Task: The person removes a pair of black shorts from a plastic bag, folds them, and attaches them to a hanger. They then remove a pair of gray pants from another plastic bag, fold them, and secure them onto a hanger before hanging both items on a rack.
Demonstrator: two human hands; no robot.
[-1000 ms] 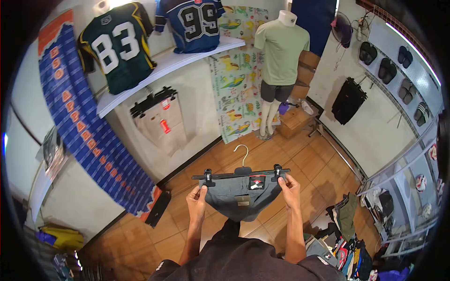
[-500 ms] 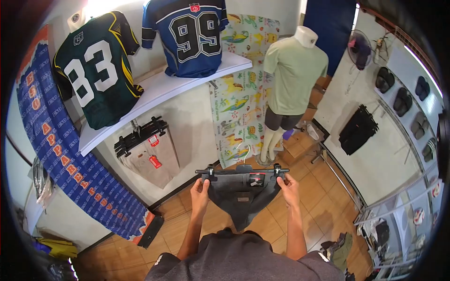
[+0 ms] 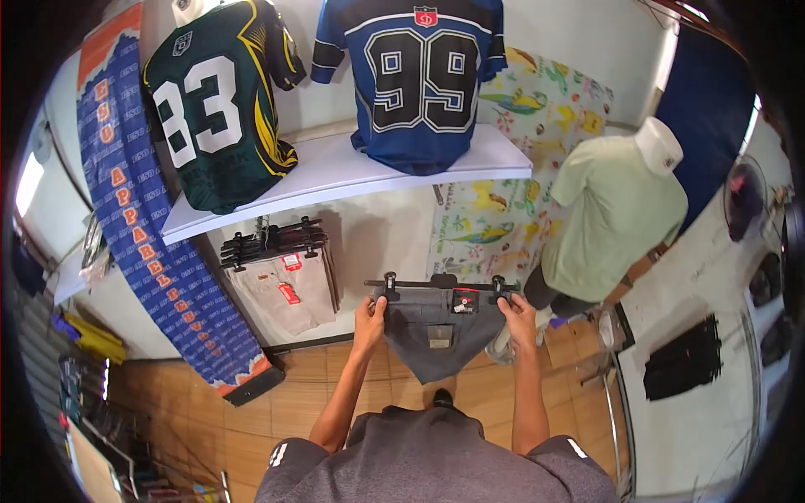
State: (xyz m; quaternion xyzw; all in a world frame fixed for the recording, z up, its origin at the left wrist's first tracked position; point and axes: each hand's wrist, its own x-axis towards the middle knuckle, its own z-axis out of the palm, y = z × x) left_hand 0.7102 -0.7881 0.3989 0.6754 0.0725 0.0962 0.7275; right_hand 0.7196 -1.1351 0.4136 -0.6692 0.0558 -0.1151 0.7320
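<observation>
Left hand (image 3: pixel 369 315) and right hand (image 3: pixel 518 314) are each gripping one end of the grey shorts (image 3: pixel 438 331), fingers clamped on the waistband. Shorts are hanging from a black clip hanger (image 3: pixel 442 287), held up chest-high in front of the wall, just right of the beige shorts (image 3: pixel 281 289) hanging under the white shelf (image 3: pixel 335 172).

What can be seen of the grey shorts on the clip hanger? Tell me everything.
The grey shorts hang from a black clip hanger, pinned at the waistband by two clips near its ends. The cloth looks like plain woven fabric, folded so it tapers downward. A black and red tag sits near the waistband, a small pale label below it. The left hand and right hand grip the upper corners, holding it level in front of the wall.
</observation>
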